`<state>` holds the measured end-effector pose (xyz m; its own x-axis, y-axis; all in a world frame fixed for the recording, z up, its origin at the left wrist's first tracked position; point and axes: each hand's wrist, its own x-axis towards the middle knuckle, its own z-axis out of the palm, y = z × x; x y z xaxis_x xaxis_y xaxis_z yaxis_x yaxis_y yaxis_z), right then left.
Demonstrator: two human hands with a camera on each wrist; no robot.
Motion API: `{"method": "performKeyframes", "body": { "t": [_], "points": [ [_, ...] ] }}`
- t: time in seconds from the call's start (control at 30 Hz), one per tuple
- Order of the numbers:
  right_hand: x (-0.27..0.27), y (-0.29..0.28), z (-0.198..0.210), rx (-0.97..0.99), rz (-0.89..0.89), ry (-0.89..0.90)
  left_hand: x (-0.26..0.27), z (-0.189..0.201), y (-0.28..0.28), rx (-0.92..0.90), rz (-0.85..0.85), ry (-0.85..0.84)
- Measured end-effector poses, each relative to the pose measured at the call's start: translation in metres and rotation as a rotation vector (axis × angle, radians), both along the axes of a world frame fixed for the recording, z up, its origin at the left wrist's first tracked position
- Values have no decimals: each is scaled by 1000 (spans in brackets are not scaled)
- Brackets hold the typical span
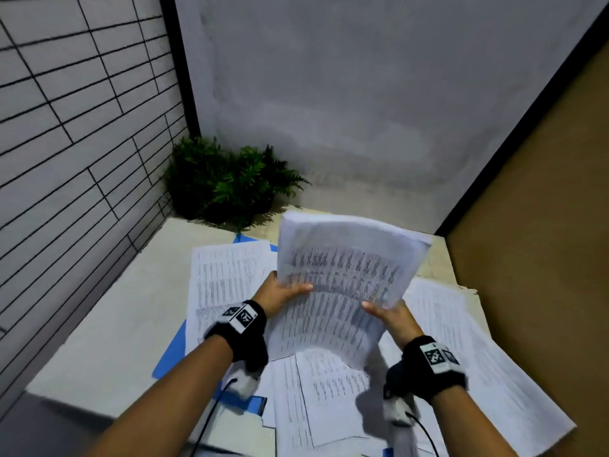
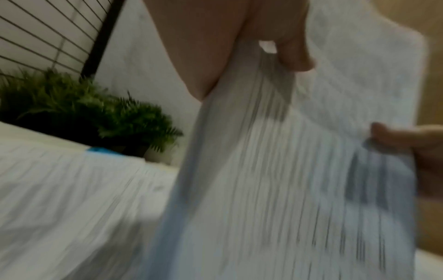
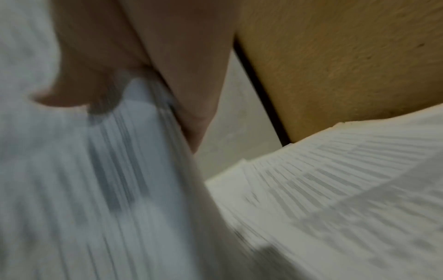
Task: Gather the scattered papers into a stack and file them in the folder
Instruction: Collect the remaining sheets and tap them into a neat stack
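Note:
I hold a stack of printed papers (image 1: 342, 278) tilted up above the table. My left hand (image 1: 283, 291) pinches its left edge, thumb on top. My right hand (image 1: 385, 313) pinches its right edge the same way. The stack (image 2: 275, 170) fills the left wrist view, gripped by the left hand (image 2: 275, 51), with the right thumb (image 2: 393, 136) at its far edge. The right wrist view is blurred: my right hand (image 3: 124, 85) grips the stack (image 3: 95, 189). More loose sheets (image 1: 227, 275) lie scattered on the table. A blue folder (image 1: 171, 352) lies under them, mostly hidden.
A green potted plant (image 1: 227, 179) stands in the back left corner. A tiled wall (image 1: 72, 127) closes the left side, a white wall (image 1: 362, 94) the back, and a brown panel (image 1: 543, 225) the right. Bare tabletop (image 1: 115, 324) shows at the left.

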<state>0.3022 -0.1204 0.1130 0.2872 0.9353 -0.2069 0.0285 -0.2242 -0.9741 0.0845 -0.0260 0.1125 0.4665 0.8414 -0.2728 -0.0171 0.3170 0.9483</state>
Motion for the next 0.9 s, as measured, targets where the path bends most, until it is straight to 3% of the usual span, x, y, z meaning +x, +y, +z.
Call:
{"method": "performKeyframes", "body": {
  "t": [0.13, 0.2, 0.3, 0.37, 0.47, 0.6, 0.73, 0.83, 0.9],
  "points": [
    [16, 6, -14, -112, -235, -130, -33, -47, 10, -63, -57, 247],
    [33, 6, -5, -119, -300, -144, -67, -69, 21, -122, 122, 360],
    [63, 1, -4, -133, -402, -155, -113, -96, 26, -130, 257, 919],
    [74, -5, -9, -168, -454, -164, -129, -106, 28, -128, 250, 1122],
    [76, -13, -17, -219, -504, -162, -132, -114, 34, -142, 284, 1159],
    [65, -20, -21, -228, -547, -156, -124, -115, 34, 5, 237, 1188],
    [60, -25, -24, -240, -582, -131, -110, -117, 28, 148, 187, 1083],
    [58, -28, -23, -241, -601, -117, -97, -120, 24, 110, 100, 1034],
    [57, -31, -24, -242, -615, -107, -88, -117, 23, 0, 168, 1050]
  ]
}}
